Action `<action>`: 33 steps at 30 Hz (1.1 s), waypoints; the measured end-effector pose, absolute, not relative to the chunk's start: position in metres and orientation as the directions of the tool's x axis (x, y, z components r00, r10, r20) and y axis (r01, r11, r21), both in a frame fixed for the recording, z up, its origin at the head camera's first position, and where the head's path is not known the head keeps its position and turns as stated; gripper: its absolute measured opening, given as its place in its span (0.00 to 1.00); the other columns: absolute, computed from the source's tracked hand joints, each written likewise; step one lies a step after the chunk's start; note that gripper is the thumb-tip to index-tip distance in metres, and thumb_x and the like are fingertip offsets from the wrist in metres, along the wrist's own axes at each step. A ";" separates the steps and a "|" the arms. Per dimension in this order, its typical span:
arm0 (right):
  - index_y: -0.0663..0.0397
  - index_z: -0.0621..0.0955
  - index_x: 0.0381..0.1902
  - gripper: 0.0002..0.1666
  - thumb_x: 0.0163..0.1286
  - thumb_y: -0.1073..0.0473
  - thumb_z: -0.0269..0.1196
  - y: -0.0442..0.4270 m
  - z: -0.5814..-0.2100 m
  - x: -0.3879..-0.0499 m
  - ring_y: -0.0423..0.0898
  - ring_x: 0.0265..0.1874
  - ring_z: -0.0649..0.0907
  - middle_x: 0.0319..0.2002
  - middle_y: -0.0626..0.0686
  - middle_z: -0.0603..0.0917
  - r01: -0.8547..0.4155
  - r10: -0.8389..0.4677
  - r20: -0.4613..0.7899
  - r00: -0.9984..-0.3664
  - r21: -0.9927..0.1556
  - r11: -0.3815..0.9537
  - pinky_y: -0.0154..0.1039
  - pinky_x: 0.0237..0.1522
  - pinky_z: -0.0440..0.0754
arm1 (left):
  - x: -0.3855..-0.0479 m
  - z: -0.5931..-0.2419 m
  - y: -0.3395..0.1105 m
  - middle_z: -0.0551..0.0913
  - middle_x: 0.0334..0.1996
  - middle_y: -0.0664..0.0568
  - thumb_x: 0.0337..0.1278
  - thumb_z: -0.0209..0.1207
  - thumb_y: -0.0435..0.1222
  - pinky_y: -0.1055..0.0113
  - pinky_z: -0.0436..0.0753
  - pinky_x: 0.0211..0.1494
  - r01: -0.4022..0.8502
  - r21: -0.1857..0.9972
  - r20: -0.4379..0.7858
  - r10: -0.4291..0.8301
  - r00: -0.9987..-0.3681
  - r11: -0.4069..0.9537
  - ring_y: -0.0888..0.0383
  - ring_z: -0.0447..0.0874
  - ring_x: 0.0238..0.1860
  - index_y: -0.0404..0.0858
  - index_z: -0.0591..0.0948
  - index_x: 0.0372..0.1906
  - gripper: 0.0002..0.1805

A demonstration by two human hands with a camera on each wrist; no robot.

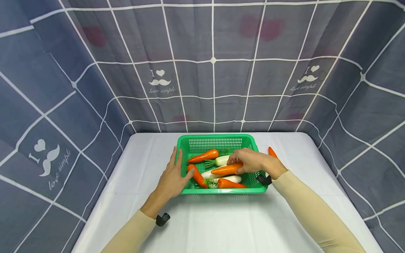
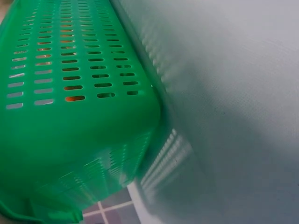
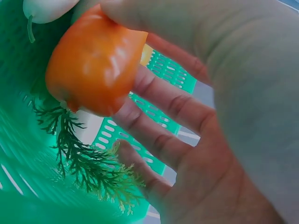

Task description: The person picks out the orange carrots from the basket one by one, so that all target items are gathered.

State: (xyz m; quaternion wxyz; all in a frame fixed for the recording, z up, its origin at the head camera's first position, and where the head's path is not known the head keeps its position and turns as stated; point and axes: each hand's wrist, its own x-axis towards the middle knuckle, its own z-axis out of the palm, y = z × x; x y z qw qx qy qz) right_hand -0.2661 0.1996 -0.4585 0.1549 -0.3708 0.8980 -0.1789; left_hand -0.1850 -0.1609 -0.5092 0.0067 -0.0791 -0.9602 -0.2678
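In the head view, a green basket (image 1: 221, 191) holds several carrots and white radishes. My right hand (image 1: 251, 161) is inside its right half, pinching a carrot (image 1: 226, 170) that lies over a white radish (image 1: 207, 174). The right wrist view shows thumb and fingers around the orange carrot (image 3: 96, 65), with its green leaves (image 3: 88, 163) hanging below. My left hand (image 1: 172, 179) rests at the basket's left rim, fingers extended. The left wrist view shows the basket's slotted wall (image 2: 79, 121) but no fingers.
Another carrot (image 1: 272, 152) lies on the white table (image 1: 209, 225) just right of the basket. Grey curtains with white grid lines (image 1: 196, 80) stand behind the table and on both sides.
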 end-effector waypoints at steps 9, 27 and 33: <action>0.43 0.93 0.61 0.21 0.73 0.60 0.83 0.202 -0.450 -0.267 0.44 0.50 0.87 0.52 0.46 0.91 -0.613 -0.717 -0.106 -0.689 -0.441 0.655 0.45 0.58 0.89 | -0.185 -0.508 -0.161 0.29 1.00 0.47 0.88 0.59 0.63 0.25 0.80 0.81 0.164 0.511 0.053 0.160 -0.986 0.844 0.27 0.64 0.92 0.39 0.42 0.98 0.58; 0.46 0.93 0.65 0.22 0.75 0.58 0.79 0.220 -0.430 -0.270 0.42 0.46 0.85 0.55 0.46 0.90 -0.587 -0.650 -0.003 -0.760 -0.428 0.687 0.44 0.52 0.86 | -0.186 -0.507 -0.164 0.28 0.99 0.48 0.87 0.60 0.64 0.23 0.80 0.79 0.163 0.509 0.035 0.169 -0.985 0.845 0.27 0.63 0.92 0.39 0.43 0.98 0.59; 0.48 0.92 0.67 0.23 0.76 0.55 0.79 0.230 -0.425 -0.271 0.43 0.42 0.83 0.50 0.48 0.89 -0.564 -0.608 0.030 -0.794 -0.411 0.716 0.44 0.49 0.84 | -0.187 -0.505 -0.165 0.28 0.99 0.47 0.86 0.60 0.64 0.21 0.78 0.79 0.172 0.508 0.030 0.182 -0.983 0.844 0.26 0.62 0.93 0.38 0.43 0.98 0.60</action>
